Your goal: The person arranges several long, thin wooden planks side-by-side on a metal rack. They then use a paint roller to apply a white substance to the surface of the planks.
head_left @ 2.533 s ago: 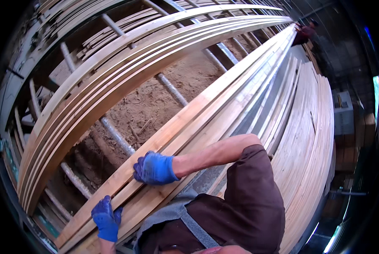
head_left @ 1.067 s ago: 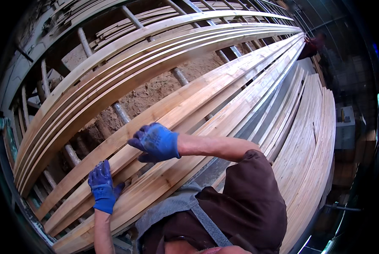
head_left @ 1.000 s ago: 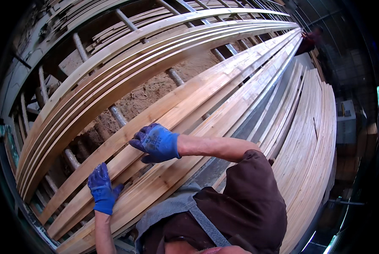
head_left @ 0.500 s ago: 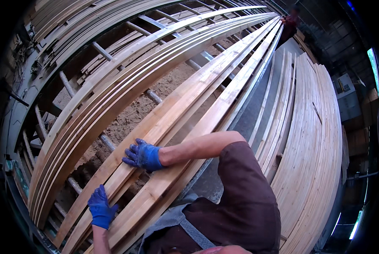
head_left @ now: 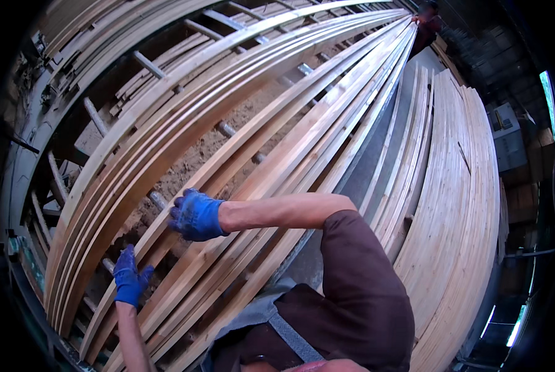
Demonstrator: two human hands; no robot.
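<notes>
Both blue gloves are down at the same long plank (head_left: 242, 143)! It runs under the right hand (head_left: 197, 216), past the left hand (head_left: 132, 276), and away up ahead of both. The right has its fingers bent over the plank's upper edge, tips out of sight, so how firmly it grips, I can't tell. The left, nearer the body and lower down, lays its fingers straight along the wood with the thumb spread wide; whether it's grasping or just resting, I can't tell either.

Just ahead of the right glove, a metal roller (head_left: 157, 199) pokes out, with loose brown debris (head_left: 193, 155) beyond it. Over to the left of both hands, a row of planks (head_left: 138, 164) sweeps forward side by side. On the other side, right of the gloves and beneath the right forearm, more loose planks (head_left: 290, 152) fan out, gaps between them. Further right, well apart from either hand, sits a broad stack of boards (head_left: 444, 186). And far ahead of the hands, where the planks draw together, there's a co-worker (head_left: 426, 30) in dark red, blurred, right by the far ends!
</notes>
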